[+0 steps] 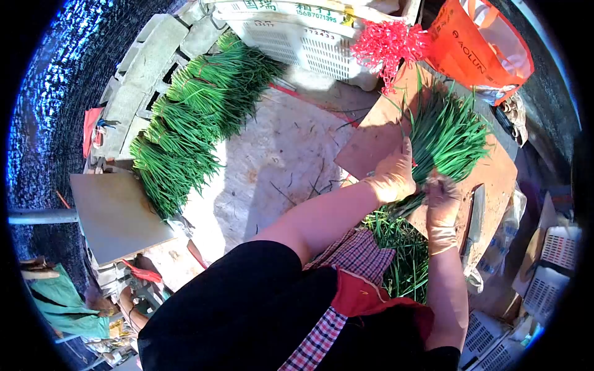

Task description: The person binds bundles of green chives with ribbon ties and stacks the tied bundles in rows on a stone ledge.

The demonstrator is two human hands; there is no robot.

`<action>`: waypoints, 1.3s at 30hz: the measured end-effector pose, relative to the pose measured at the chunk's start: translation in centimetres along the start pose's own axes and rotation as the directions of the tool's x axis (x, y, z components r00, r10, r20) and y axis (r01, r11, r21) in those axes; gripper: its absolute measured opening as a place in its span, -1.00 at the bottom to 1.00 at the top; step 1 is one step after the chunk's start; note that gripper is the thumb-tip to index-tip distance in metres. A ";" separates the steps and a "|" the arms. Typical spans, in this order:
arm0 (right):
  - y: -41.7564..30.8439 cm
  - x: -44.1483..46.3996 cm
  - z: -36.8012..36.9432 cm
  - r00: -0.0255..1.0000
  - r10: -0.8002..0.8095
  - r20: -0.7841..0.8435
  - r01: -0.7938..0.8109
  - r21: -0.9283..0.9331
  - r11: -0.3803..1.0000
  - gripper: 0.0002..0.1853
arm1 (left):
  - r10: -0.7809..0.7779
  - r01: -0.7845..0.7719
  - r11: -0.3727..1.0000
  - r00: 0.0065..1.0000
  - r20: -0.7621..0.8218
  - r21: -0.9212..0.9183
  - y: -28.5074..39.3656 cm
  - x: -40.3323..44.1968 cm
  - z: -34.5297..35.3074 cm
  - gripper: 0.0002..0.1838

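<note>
A bunch of long green leafy stalks (448,133) lies over a brown board, its leaf ends fanned toward the upper right. My left hand (395,175), in a pale glove, is closed round the left side of the bunch's lower part. Close beside it, my right hand (442,201), also gloved, has its fingers bent at the bunch's near end; they are blurred, and what they hold cannot be made out. A knife (476,213) rests on the brown board (495,179), right of my right hand.
Tied green bunches (204,93) lie in a row at the left of the pale work surface (278,148). Behind stands a white crate (309,46), with red ties (390,46) and an orange bag (473,46). Loose greens (405,253) lie below my hands. A grey board (120,213) is left.
</note>
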State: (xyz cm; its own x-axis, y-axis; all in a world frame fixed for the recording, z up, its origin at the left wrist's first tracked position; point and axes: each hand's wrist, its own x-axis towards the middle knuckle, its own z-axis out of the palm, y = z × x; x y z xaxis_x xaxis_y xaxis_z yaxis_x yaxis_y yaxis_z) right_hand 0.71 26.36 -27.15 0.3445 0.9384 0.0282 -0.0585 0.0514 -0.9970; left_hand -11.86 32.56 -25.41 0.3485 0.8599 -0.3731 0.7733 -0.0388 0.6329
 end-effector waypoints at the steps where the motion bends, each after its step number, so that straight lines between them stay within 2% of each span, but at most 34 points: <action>1: 0.3 -0.5 -0.2 1.000 0.005 -0.004 -0.006 -0.252 0.968 -0.91 | -0.012 0.012 1.000 1.000 0.024 0.016 -0.1 0.3 0.0 0.04; 2: 0.6 -1.1 -0.3 1.000 0.009 -0.008 -0.012 -0.487 0.873 -0.90 | -0.024 0.022 0.999 0.999 0.047 0.033 -0.1 0.5 0.0 0.00; 3: -1.0 -1.5 0.6 0.999 0.053 -0.009 -0.048 -0.611 0.790 -0.85 | -0.031 0.030 0.999 0.999 0.027 0.033 0.0 0.5 0.1 -0.10; 4: -1.0 -1.6 0.8 1.000 0.013 0.023 0.006 -0.695 0.719 -0.81 | -0.030 0.029 0.999 0.999 0.031 0.037 -0.7 1.1 1.2 -0.10; 6: -1.3 -1.2 0.8 0.999 0.026 0.047 0.019 -0.760 0.650 -0.81 | 0.083 -0.077 0.996 0.977 -0.198 0.037 -2.0 2.1 3.2 -0.16; 9: -2.5 -0.6 1.0 0.991 0.097 0.091 0.019 -0.821 0.571 -0.79 | 0.080 -0.068 0.995 0.980 -0.183 0.073 -2.0 2.0 3.4 -0.20; 10: -3.0 -0.3 1.0 0.991 0.096 0.089 0.018 -0.821 0.571 -0.79 | 0.082 -0.069 0.995 0.980 -0.182 0.074 -1.9 1.9 3.1 -0.20; 12: -3.7 0.4 1.0 0.961 0.256 0.108 -0.038 -0.862 0.506 -0.77 | 0.075 -0.080 0.996 0.988 -0.137 -0.035 -1.7 1.5 2.4 -0.15; 13: -3.7 0.9 1.0 0.933 0.351 0.078 -0.120 -0.852 0.509 -0.78 | 0.076 -0.081 0.996 0.988 -0.137 -0.035 -1.4 1.2 2.0 -0.15; 15: -3.4 1.4 1.0 0.911 0.407 0.068 -0.176 -0.827 0.533 -0.78 | 0.031 -0.031 1.000 0.999 -0.045 0.008 -0.9 0.8 1.3 -0.09; 17: -4.0 1.5 1.3 0.872 0.489 0.031 -0.269 -0.804 0.530 -0.77 | 0.035 -0.035 0.999 0.998 -0.046 -0.004 -1.0 1.0 1.3 -0.06; 22: -1.8 1.7 0.3 0.896 0.442 0.050 -0.227 -0.803 0.551 -0.77 | 0.038 -0.040 0.998 0.998 -0.047 -0.042 -1.3 1.3 1.6 -0.04; 24: -1.8 1.7 0.2 0.914 0.402 0.058 -0.195 -0.806 0.559 -0.77 | 0.081 -0.077 0.996 0.993 -0.088 0.044 -1.2 0.9 1.6 -0.06; 26: -3.0 1.7 0.7 0.869 0.492 0.045 -0.261 -0.804 0.534 -0.77 | 0.073 -0.068 0.996 0.994 -0.076 0.055 -0.9 0.7 1.3 -0.07; 30: -2.7 2.2 0.7 0.865 0.500 0.043 -0.266 -0.806 0.529 -0.77 | 0.066 -0.062 0.997 0.995 -0.077 0.051 -0.8 0.7 1.1 -0.10; 33: -3.8 2.3 1.7 0.915 0.384 0.120 -0.091 -0.868 0.489 -0.76 | 0.066 -0.063 0.997 0.996 -0.058 0.052 -0.8 0.8 1.1 -0.11; 34: -3.5 2.4 1.6 0.915 0.384 0.123 -0.089 -0.868 0.489 -0.76 | 0.064 -0.061 0.997 0.996 -0.060 0.052 -1.0 1.0 1.4 -0.11; 36: -3.3 2.5 1.8 0.949 0.286 0.132 0.003 -0.913 0.409 -0.75 | 0.092 -0.091 0.996 0.986 -0.138 0.013 -1.4 1.3 2.1 -0.12; 39: -3.3 2.6 1.9 0.939 0.326 0.111 -0.048 -0.895 0.444 -0.75 | 0.113 -0.118 0.993 0.982 -0.155 -0.027 -1.6 1.3 2.3 -0.13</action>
State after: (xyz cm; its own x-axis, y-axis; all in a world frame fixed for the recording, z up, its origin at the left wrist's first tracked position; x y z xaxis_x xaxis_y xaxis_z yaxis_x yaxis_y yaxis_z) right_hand 0.01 29.24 -23.67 0.1999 0.9358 -0.2904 0.7962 -0.3279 -0.5085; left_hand -11.40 32.52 -28.45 0.3473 0.9183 -0.1900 0.7117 -0.1262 0.6910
